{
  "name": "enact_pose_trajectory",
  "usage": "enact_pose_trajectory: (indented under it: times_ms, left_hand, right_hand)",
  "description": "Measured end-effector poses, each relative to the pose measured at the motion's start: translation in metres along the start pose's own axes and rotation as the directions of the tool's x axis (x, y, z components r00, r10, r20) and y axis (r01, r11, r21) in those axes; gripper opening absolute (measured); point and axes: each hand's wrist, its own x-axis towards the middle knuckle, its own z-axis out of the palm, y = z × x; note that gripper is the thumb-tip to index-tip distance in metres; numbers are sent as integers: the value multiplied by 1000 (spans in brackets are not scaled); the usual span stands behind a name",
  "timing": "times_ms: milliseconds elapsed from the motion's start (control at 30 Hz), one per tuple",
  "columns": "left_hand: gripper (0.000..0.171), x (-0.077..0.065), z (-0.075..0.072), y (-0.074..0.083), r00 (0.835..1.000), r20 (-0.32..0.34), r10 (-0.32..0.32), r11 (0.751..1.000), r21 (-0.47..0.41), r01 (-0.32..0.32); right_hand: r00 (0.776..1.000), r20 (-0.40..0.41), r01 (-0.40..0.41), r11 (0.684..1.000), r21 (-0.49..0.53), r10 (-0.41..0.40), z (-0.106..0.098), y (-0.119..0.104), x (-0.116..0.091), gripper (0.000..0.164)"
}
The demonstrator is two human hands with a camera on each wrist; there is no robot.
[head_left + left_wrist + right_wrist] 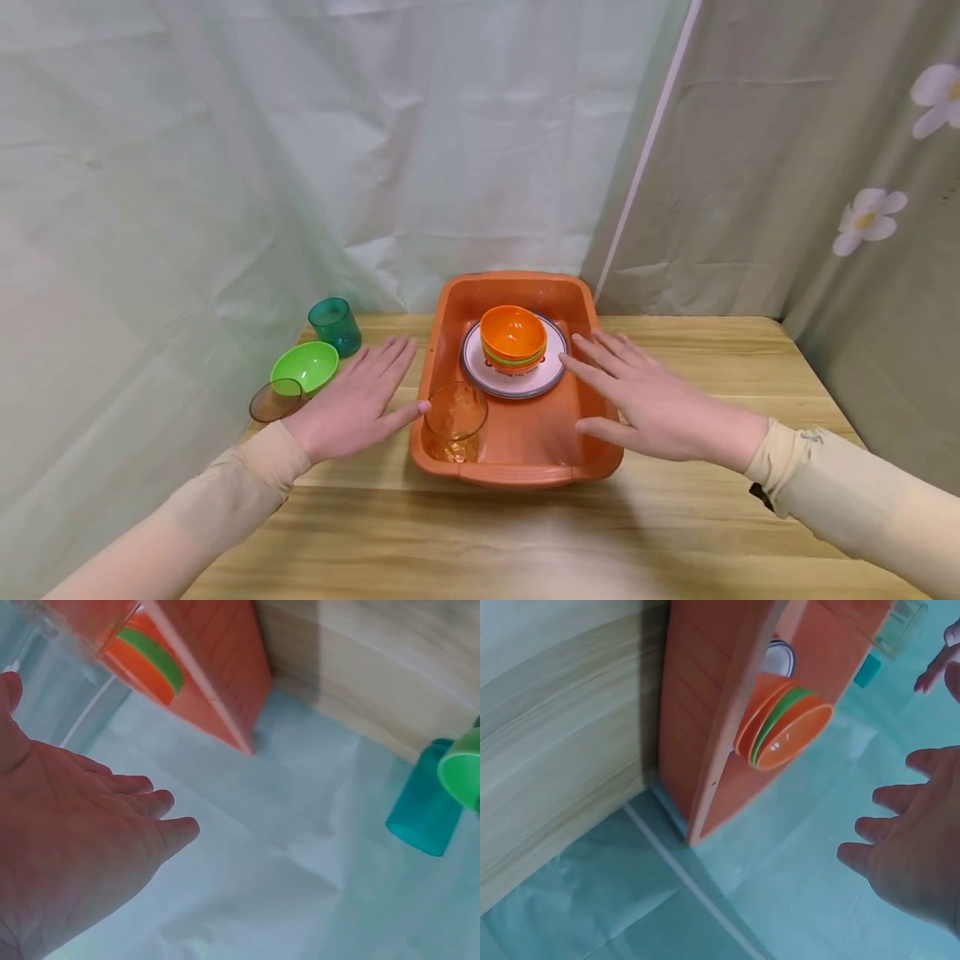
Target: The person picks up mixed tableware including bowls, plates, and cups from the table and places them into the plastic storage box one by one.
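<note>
My left hand, fingers straight and spread, hovers left of an orange plastic tub and holds nothing. On the other side, my right hand is also spread and empty, over the tub's right rim. Inside the tub a white plate with a dark rim carries a stack of bowls, orange with a green one between. A clear amber glass is at the tub's near left corner. Left of my left hand are a green bowl, a teal cup and a brownish clear glass.
The tub stands on a wooden table near its far edge. Pale curtains hang behind and to the left of it. A greyer curtain with white flowers hangs on the right.
</note>
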Motion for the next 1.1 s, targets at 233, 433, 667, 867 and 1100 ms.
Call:
enact_pose_trajectory:
  times_ms: [233,433,667,867,1100]
  left_hand:
    - [91,20,-2,11,1000,-2,23,1000,-18,-23]
    - [90,25,1,15,1000,9,21,1000,-20,-21]
    - [90,15,-2,3,1000,-11,-8,999,-34,8]
    - [91,-13,-9,-17,996,-34,-78,995,-64,75]
    - [99,-44,-9,-44,982,-54,-182,980,-95,176]
  right_hand:
    - [1000,-19,0,997,-72,-1,3,11,-18,83]
    - [1000,-21,-8,997,-74,6,8,17,-23,82]
    - [1000,-15,2,997,-77,-3,6,13,-12,83]
    - [998,-4,59,994,-96,-59,4,0,15,82]
    - [986,-11,166,981,-104,-168,-1,-20,52,79]
